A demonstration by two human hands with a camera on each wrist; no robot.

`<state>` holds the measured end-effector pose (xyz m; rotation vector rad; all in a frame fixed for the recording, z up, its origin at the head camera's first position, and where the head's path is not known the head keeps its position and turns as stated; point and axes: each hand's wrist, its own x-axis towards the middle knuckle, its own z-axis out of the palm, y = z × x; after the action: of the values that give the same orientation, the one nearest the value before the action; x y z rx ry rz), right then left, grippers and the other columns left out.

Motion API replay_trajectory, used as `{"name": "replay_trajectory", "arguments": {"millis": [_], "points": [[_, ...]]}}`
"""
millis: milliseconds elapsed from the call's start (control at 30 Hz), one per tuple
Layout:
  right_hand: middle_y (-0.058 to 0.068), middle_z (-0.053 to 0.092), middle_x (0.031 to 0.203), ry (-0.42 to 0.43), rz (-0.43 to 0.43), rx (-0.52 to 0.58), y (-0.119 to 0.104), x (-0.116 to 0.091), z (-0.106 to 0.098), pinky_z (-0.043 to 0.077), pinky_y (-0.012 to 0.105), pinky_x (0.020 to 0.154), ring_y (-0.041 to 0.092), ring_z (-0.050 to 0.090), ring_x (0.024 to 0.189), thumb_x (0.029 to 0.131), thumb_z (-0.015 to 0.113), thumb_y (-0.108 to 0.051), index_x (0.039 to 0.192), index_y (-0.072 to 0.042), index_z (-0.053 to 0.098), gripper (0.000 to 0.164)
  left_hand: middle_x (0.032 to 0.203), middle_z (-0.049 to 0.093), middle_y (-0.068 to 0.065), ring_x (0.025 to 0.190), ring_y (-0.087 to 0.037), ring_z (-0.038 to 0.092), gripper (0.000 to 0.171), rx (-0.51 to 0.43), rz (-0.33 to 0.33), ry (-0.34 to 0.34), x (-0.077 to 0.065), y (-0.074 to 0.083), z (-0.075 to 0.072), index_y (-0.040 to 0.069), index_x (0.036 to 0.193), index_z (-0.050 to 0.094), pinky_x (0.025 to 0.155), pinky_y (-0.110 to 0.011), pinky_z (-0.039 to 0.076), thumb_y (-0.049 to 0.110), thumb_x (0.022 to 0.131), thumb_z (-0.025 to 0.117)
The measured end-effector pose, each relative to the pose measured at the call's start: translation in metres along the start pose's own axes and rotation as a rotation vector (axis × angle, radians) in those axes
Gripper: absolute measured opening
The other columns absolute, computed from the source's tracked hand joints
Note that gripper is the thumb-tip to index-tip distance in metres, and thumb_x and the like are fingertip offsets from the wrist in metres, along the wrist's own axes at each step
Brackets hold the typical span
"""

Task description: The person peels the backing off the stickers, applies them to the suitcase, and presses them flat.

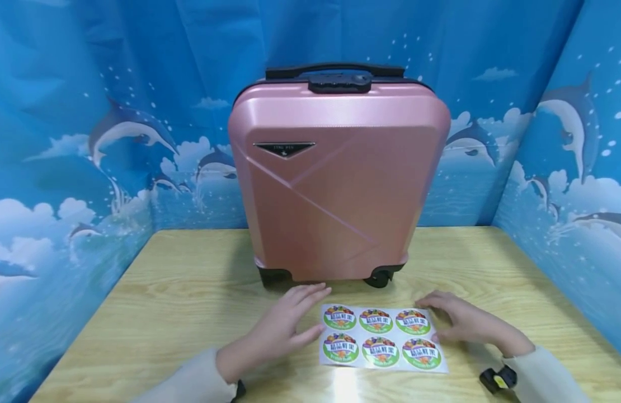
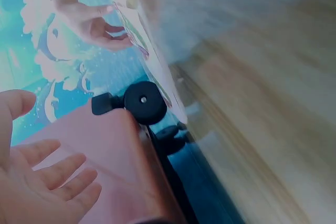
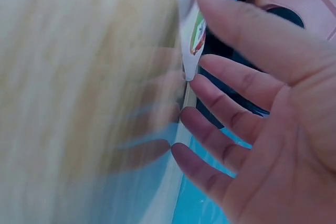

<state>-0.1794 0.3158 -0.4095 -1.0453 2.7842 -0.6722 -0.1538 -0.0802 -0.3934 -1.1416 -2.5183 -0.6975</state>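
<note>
A sheet of round fruit stickers (image 1: 358,341) lies on the table in front of a pink suitcase (image 1: 335,190). My left hand (image 1: 280,330) hovers by the sheet's left edge, thumb tip close to it; in the left wrist view its fingers (image 2: 58,174) are spread and hold nothing. My right hand (image 1: 466,322) is at the opposite edge. Its thumb and fingertips touch the sheet's right side, and in the right wrist view the lower fingers (image 3: 210,135) extend down to the tabletop without curling round the sheet.
The suitcase stands upright on the wooden table (image 1: 189,313), with black wheels (image 1: 378,277) at its base and a black handle (image 1: 335,70) on top. Blue dolphin-print curtains (image 1: 179,84) enclose the back and sides. A black strap device (image 1: 498,379) is on the right wrist.
</note>
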Motion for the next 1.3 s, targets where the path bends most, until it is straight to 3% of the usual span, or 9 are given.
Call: {"name": "replay_trajectory", "arguments": {"millis": [300, 600, 767, 933, 1100, 1300], "points": [[0.005, 0.058, 0.113, -0.031, 0.000, 0.085, 0.007, 0.005, -0.001, 0.045, 0.036, 0.089, 0.015, 0.051, 0.106, 0.080, 0.073, -0.029, 0.113, -0.012, 0.062, 0.039, 0.146, 0.040, 0.001, 0.131, -0.020, 0.040, 0.060, -0.105, -0.021, -0.127, 0.017, 0.018, 0.009, 0.020, 0.144, 0.038, 0.103, -0.045, 0.039, 0.040, 0.091, 0.057], [0.001, 0.058, 0.107, -0.038, -0.005, 0.145, 0.009, 0.011, 0.004, 0.046, 0.026, 0.085, 0.007, 0.051, 0.099, 0.080, 0.073, -0.021, 0.109, -0.011, 0.060, 0.033, 0.146, 0.040, 0.001, 0.130, -0.022, 0.042, 0.059, -0.119, -0.045, -0.169, 0.024, 0.023, 0.017, 0.019, 0.144, 0.037, 0.103, -0.046, 0.038, 0.039, 0.092, 0.056], [-0.001, 0.058, 0.101, -0.072, 0.004, 0.252, 0.007, 0.016, 0.006, 0.046, 0.023, 0.078, 0.004, 0.051, 0.090, 0.079, 0.072, -0.017, 0.106, -0.007, 0.059, 0.032, 0.145, 0.042, 0.001, 0.129, -0.020, 0.043, 0.058, -0.126, -0.025, -0.184, 0.026, 0.024, 0.021, 0.018, 0.144, 0.038, 0.104, -0.043, 0.038, 0.039, 0.092, 0.055], [-0.001, 0.056, 0.092, -0.123, 0.002, 0.355, 0.004, 0.021, 0.008, 0.043, 0.024, 0.069, 0.007, 0.048, 0.081, 0.078, 0.071, -0.011, 0.104, -0.006, 0.058, 0.030, 0.144, 0.043, 0.001, 0.130, -0.018, 0.042, 0.059, -0.121, 0.002, -0.240, 0.032, 0.032, 0.024, 0.019, 0.144, 0.038, 0.107, -0.043, 0.035, 0.042, 0.093, 0.054], [-0.001, 0.056, 0.089, -0.140, 0.001, 0.388, 0.004, 0.025, 0.009, 0.044, 0.024, 0.066, 0.007, 0.050, 0.079, 0.078, 0.070, -0.009, 0.105, -0.007, 0.060, 0.029, 0.143, 0.044, 0.001, 0.130, -0.016, 0.043, 0.058, -0.131, 0.034, -0.273, 0.040, 0.040, 0.031, 0.017, 0.143, 0.039, 0.107, -0.039, 0.035, 0.042, 0.093, 0.054], [0.000, 0.058, 0.082, -0.097, -0.012, 0.401, 0.003, 0.027, 0.008, 0.047, 0.023, 0.062, 0.005, 0.052, 0.073, 0.082, 0.068, -0.007, 0.103, -0.004, 0.062, 0.021, 0.143, 0.045, 0.002, 0.130, -0.014, 0.042, 0.057, -0.155, 0.032, -0.305, 0.046, 0.045, 0.037, 0.016, 0.143, 0.040, 0.108, -0.035, 0.033, 0.043, 0.094, 0.052]]}}
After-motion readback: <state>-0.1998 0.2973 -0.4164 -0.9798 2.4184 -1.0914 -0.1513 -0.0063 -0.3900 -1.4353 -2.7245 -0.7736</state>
